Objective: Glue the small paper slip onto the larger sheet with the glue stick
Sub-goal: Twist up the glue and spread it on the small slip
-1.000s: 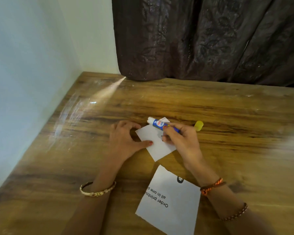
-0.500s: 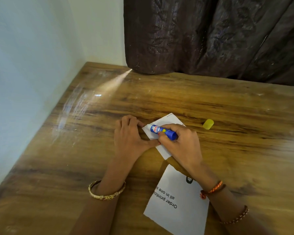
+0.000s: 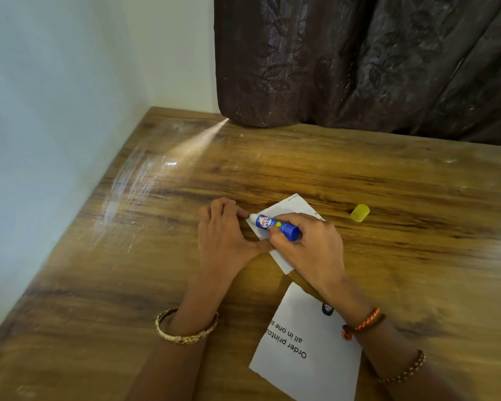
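Wooden table (image 3: 359, 175) in corner; pale walls (image 3: 55, 96) left, behind; dark patterned curtain (image 3: 359, 59); light streak (image 3: 197, 140) across tabletop.

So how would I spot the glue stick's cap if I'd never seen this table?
Start at the wooden table and find the right hand holding the blue glue stick. Just right of that hand lies the small yellow plastic cap, alone on bare wood. It is the only yellow thing there, touching neither paper.
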